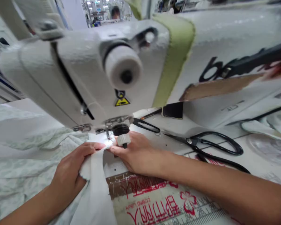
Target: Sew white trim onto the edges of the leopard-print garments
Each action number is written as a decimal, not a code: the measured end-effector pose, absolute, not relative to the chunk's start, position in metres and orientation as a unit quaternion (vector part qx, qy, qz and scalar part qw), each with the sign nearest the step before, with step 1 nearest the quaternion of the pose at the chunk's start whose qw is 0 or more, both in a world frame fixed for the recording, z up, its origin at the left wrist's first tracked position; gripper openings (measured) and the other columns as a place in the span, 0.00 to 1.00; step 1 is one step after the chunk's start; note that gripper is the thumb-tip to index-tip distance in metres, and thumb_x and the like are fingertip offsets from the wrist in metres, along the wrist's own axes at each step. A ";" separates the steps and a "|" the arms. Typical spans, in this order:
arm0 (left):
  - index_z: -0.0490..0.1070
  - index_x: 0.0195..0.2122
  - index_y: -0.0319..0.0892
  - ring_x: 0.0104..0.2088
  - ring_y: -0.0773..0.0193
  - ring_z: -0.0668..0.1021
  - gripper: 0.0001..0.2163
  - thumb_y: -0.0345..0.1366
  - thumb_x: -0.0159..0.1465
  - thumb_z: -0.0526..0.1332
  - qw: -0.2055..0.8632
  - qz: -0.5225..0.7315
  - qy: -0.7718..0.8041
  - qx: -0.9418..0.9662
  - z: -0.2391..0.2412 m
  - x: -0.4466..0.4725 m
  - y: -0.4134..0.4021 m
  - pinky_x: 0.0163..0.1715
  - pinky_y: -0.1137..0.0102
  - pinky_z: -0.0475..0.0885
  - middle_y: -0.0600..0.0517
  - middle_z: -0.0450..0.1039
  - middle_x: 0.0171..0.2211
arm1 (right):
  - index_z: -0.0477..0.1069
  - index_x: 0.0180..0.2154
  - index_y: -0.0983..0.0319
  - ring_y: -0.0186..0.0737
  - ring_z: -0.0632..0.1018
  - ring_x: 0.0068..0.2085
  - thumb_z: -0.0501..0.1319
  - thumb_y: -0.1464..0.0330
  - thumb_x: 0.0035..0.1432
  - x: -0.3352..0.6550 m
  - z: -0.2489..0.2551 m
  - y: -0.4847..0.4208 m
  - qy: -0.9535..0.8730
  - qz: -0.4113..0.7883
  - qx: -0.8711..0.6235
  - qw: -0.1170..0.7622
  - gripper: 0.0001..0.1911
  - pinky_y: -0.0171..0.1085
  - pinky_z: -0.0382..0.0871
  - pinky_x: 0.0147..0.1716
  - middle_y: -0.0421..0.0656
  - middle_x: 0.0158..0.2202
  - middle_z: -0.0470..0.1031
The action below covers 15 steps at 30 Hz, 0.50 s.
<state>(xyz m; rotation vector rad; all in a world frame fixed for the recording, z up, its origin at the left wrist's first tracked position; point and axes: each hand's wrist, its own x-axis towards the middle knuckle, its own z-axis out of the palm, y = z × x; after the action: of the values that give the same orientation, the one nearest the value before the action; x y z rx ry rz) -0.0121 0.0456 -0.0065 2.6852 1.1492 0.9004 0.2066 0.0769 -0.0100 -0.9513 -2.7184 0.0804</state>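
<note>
Basically, left hand (69,175) pinches white fabric (95,195) just below presser foot (110,135) of sewing mach. (84,72); right hand (135,154) touches it, grip unclear. Light, limp stuff, prob. best held at edge. Black-handled scissors (208,145) lie on tabletop (170,145).

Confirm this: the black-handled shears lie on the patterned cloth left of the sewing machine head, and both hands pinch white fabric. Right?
Not right: the black-handled shears lie on the white tabletop, right of the sewing machine head, as the head view shows. The left hand and right hand pinch the white fabric.
</note>
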 end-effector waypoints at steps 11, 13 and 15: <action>0.63 0.46 0.38 0.50 0.59 0.73 0.12 0.24 0.62 0.50 0.062 0.231 0.276 0.931 -0.008 -0.012 0.044 0.51 0.67 0.71 0.45 0.70 0.48 | 0.71 0.43 0.59 0.38 0.66 0.33 0.55 0.72 0.57 0.222 -0.003 0.068 -0.964 0.065 -0.240 0.091 0.12 0.39 0.60 0.34 0.46 0.40 0.69; 0.63 0.44 0.40 0.44 0.63 0.76 0.10 0.26 0.62 0.51 0.072 0.249 0.347 0.901 -0.006 -0.014 0.043 0.43 0.73 0.75 0.49 0.73 0.45 | 0.71 0.44 0.61 0.39 0.67 0.34 0.55 0.71 0.58 0.221 -0.003 0.070 -0.955 0.068 -0.271 0.099 0.13 0.38 0.59 0.31 0.45 0.36 0.69; 0.62 0.42 0.41 0.37 0.68 0.78 0.08 0.27 0.62 0.51 0.080 0.262 0.421 0.865 -0.003 -0.015 0.042 0.34 0.79 0.75 0.53 0.74 0.40 | 0.71 0.46 0.61 0.40 0.67 0.34 0.55 0.72 0.57 0.216 -0.005 0.072 -0.944 0.059 -0.307 0.108 0.15 0.37 0.56 0.27 0.45 0.33 0.68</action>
<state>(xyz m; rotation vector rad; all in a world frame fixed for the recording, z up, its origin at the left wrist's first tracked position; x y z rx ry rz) -0.0150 0.0424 -0.0031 2.5862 1.2596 0.7829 0.2161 0.0723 -0.0047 -0.9037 -2.7763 0.1735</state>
